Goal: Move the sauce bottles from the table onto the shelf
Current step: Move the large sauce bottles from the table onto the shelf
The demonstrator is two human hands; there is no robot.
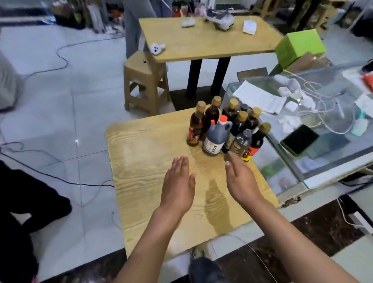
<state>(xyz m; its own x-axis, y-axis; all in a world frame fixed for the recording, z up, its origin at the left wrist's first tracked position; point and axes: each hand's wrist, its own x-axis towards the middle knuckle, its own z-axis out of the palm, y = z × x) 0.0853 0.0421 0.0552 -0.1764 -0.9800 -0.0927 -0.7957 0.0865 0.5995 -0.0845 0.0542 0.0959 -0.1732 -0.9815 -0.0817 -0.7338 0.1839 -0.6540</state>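
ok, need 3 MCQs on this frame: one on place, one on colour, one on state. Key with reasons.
1. Where on the near table do the sauce bottles stand?
A. far right corner
B. near left corner
C. centre

2. What colour are the caps on the grey jug?
A. green
B. orange-red
C. black

3. What are the left hand and right hand doing?
A. each grips a bottle
B. both open, holding nothing
C. together carrying the jug

Key: 1 A, the cluster sits beside the glass counter. 2 B, both caps are orange-red. 3 B, fingers are straight, short of the bottles.
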